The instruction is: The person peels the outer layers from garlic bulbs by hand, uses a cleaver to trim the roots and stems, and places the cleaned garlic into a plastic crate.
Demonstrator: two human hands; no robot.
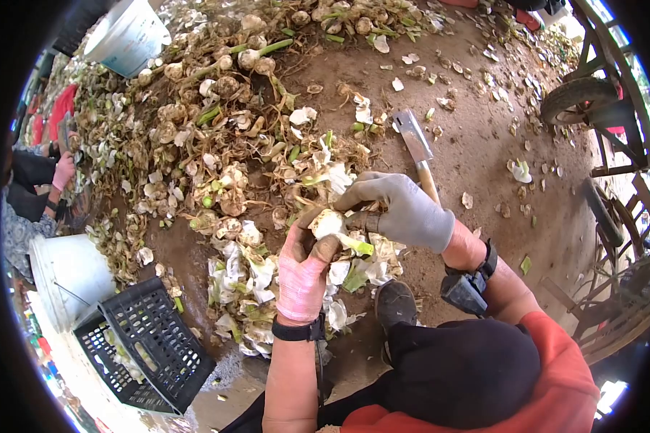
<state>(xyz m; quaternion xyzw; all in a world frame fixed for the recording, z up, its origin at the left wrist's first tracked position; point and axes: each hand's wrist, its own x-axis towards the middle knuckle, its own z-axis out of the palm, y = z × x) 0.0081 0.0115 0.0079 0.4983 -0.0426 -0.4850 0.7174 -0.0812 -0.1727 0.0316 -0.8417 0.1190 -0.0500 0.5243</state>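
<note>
The dirt ground [484, 144] fills the view and is littered with loose skins. A heap of unpeeled bulbs [217, 123] with roots and green stalks covers the upper left half. A smaller pile of white peelings [253, 289] lies directly below the hands, beside a dark shoe [396, 303].

A white bucket [68, 278] stands at lower left, touching a black crate [152, 346] that tilts beside it. A second bucket [126, 36] stands at the top left edge of the heap. A cart wheel [578, 97] stands at upper right, well apart from the work area. At the far left edge, a co-worker's gloved hand [63, 172] shows beside the heap.

The left hand [303, 270], in a pink glove, is closed around the bulb [328, 224] from below, with the thumb pressed against its side. The right hand [404, 209], in a grey glove, is curled, and its fingertips grip the same bulb from the right. The bulb is held between both hands above the peelings, partly peeled white, with a green stalk [357, 247] pointing down and right.

A cleaver [412, 133] lies flat on the ground just beyond the right hand; part of its wooden handle is hidden by that hand.
</note>
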